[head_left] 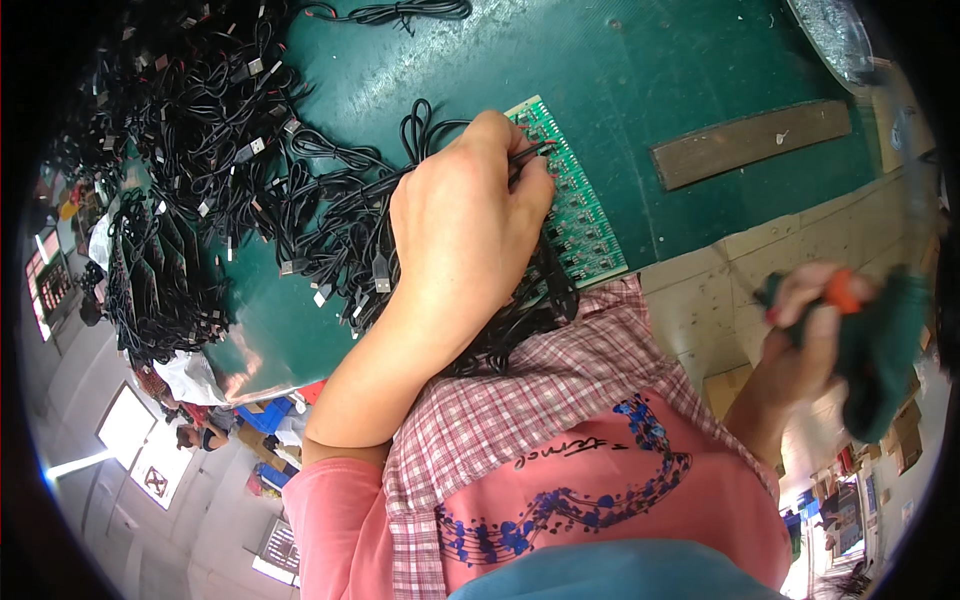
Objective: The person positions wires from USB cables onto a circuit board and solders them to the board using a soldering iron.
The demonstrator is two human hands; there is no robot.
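Observation:
My left hand (465,215) rests at the board's left edge, thumb and fingers pinched around the end of a black cable (538,150) with a reddish wire tip. Beneath that tip lies a green circuit board panel (585,225) with rows of small components. Part of the panel is covered by my fingers. Off to the right, beyond the table edge, my right hand (800,345) is closed around a dark green pistol-shaped tool (885,350) with an orange part. Motion blurs this hand and the tool, so the tool's exact kind is unclear.
Tangled black USB cables (240,150) pile over the table's left side and beside my left hand. One coiled cable (400,12) lies at the far edge. A flat grey-brown bar (755,145) sits on the green tabletop (640,60). Clear plastic (830,40) stands far right.

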